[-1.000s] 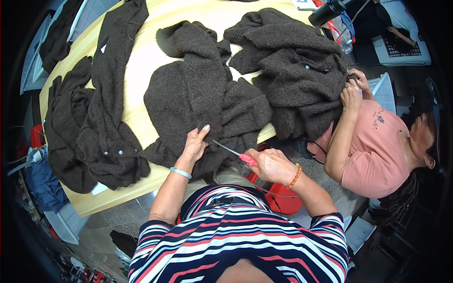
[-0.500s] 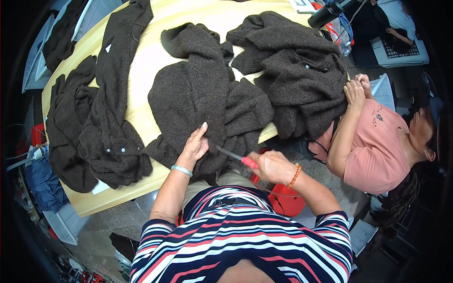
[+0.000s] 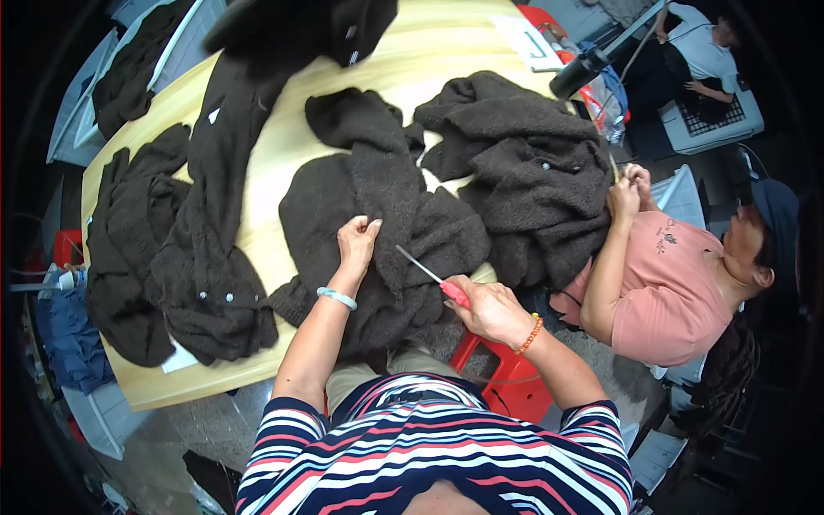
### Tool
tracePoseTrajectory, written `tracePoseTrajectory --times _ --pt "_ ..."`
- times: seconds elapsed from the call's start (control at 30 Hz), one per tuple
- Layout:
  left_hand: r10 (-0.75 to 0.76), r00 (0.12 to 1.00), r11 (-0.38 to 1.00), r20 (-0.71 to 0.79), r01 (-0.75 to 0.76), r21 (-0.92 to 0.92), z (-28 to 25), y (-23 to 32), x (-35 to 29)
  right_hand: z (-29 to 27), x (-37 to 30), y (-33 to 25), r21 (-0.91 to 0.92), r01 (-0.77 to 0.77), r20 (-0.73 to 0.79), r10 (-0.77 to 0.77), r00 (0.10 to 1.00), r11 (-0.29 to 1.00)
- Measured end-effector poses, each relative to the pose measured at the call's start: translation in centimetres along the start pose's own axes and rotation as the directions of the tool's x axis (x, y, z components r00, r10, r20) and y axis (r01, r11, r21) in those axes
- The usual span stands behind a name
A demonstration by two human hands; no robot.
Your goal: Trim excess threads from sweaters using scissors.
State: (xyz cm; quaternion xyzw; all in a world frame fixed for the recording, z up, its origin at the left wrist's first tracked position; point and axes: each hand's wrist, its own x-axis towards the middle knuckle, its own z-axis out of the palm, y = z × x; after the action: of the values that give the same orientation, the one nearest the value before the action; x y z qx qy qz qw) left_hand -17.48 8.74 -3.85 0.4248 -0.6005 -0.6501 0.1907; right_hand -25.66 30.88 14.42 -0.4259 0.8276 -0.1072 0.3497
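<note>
In front of me on the table lies a dark brown knitted sweater (image 3: 322, 202), crumpled, its lower part hanging over the near edge toward my lap. My left hand (image 3: 356, 245) is over its middle with thumb and fingertips pinched together; whatever is between them is too small to make out. My right hand (image 3: 491, 309) grips the red handle of a tool with a thin straight metal shaft (image 3: 418, 264). The shaft points up and left over the sweater, its tip a short way from my left hand.
More dark knitted garments lie at left (image 3: 206, 283) and right (image 3: 524, 163) on the wooden table (image 3: 283, 184). Another dark garment (image 3: 300, 39) hangs blurred over the far edge. A co-worker (image 3: 661, 292) in pink sits at the right. A red stool (image 3: 515, 382) stands below the table edge.
My left fingers have gone from spread to pinched. The tool has stopped blurring and its tip has risen slightly. A dark garment has come in over the table's far left edge. My view has shifted slightly.
</note>
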Motion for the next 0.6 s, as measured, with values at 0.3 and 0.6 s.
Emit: tracePoseTrajectory --times 0.3,0.6 --pt "-0.006 0.998 0.999 0.056 0.009 -0.047 -1.0 -3.9 -0.4 1.4 2.3 0.5 -0.118 0.154 0.146 -0.136 0.98 0.981" --pt "0.255 0.967 0.503 0.019 -0.149 0.851 -4.1 1.8 -10.1 1.7 -0.4 3.2 0.119 0.032 0.107 -0.045 0.993 0.992"
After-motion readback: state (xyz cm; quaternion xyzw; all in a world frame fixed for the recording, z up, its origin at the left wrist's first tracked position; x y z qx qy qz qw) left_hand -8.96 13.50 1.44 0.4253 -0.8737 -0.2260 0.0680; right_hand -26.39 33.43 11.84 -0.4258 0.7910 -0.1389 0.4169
